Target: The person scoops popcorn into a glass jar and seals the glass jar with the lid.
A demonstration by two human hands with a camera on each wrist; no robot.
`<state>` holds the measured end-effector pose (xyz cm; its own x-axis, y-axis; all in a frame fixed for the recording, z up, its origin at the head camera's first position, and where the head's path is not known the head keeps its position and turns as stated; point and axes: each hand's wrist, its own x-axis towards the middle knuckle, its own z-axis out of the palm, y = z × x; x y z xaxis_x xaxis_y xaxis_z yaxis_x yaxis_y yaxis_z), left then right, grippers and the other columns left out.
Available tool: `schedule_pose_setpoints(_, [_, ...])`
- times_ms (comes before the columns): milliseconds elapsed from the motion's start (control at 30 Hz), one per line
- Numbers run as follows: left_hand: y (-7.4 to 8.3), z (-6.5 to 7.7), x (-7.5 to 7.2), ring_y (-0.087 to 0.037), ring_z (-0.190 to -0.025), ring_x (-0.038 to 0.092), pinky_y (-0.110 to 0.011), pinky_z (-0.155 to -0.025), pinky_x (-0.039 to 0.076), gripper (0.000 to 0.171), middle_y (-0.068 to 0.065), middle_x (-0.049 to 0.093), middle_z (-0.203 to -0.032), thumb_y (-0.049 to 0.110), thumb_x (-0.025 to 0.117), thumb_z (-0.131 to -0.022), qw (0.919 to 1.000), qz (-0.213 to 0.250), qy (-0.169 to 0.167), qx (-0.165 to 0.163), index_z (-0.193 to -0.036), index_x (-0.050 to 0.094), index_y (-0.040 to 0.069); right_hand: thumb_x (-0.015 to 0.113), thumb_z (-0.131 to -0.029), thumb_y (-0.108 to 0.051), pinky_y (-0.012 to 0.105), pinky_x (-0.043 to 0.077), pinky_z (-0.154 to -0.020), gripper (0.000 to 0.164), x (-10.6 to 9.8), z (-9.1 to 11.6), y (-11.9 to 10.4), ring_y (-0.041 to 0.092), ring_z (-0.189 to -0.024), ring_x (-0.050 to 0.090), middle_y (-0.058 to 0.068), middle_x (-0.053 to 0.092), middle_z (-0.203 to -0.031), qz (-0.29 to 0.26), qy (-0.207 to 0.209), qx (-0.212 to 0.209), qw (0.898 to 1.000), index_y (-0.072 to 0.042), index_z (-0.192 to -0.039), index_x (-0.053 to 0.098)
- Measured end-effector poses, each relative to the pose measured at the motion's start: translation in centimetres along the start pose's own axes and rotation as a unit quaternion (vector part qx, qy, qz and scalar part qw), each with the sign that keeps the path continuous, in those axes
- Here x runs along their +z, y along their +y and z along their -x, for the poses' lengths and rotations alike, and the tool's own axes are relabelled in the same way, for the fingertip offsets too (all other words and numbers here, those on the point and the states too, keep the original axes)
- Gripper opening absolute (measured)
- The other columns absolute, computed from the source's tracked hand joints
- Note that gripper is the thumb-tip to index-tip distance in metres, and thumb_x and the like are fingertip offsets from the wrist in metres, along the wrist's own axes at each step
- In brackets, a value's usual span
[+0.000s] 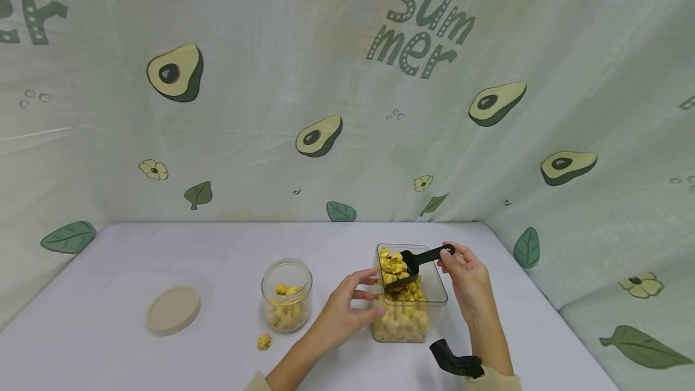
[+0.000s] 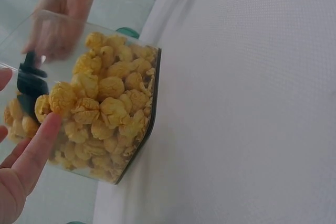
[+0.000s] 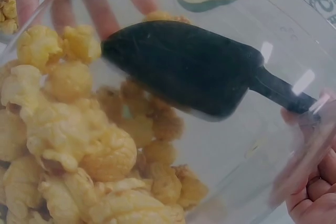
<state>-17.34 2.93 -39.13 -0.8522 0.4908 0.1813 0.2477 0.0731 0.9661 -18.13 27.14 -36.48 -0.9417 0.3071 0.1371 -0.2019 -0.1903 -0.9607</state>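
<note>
A clear square container holds yellow popcorn, heaped toward its left side. My right hand pinches the handle end of a black scoop above the container's right rim. The scoop's bowl is down inside among the kernels, seen through the clear wall in the right wrist view. At the container's left side, my left hand has its fingers spread, with fingertips right at the wall. One left finger overlaps the popcorn in the left wrist view.
Left of the container stands a round clear jar, lidless, with some popcorn inside. One loose popcorn piece lies in front of it. Farther left, a round beige lid lies on the white table. A printed curtain hangs behind.
</note>
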Motion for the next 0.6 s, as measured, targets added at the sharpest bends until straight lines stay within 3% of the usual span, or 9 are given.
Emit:
schedule_pose_setpoints(367, [0.01, 0.04, 0.07, -0.023, -0.106, 0.055, -0.025, -0.080, 0.053, 0.058, -0.013, 0.048, -0.125, 0.020, 0.069, -0.083, 1.0000, 0.003, 0.001, -0.003, -0.136, 0.044, 0.018, 0.061, -0.089, -0.008, 0.018, 0.047, -0.067, 0.012, -0.48, -0.05, -0.02, 0.005, -0.066, 0.059, -0.007, 0.066, -0.072, -0.024, -0.002, 0.014, 1.000, -0.019, -0.091, 0.065])
schedule_pose_setpoints(600, [-0.04, 0.02, 0.03, -0.023, -0.106, 0.055, -0.026, -0.079, 0.053, 0.058, -0.012, 0.048, -0.125, 0.021, 0.068, -0.083, 1.0000, 0.001, 0.000, 0.000, -0.136, 0.044, 0.020, 0.058, -0.091, -0.007, 0.016, 0.048, -0.066, 0.011, -0.86, -0.24, 0.21, 0.005, -0.067, 0.059, -0.006, 0.066, -0.072, -0.056, -0.006, 0.028, 0.998, -0.015, -0.095, 0.064])
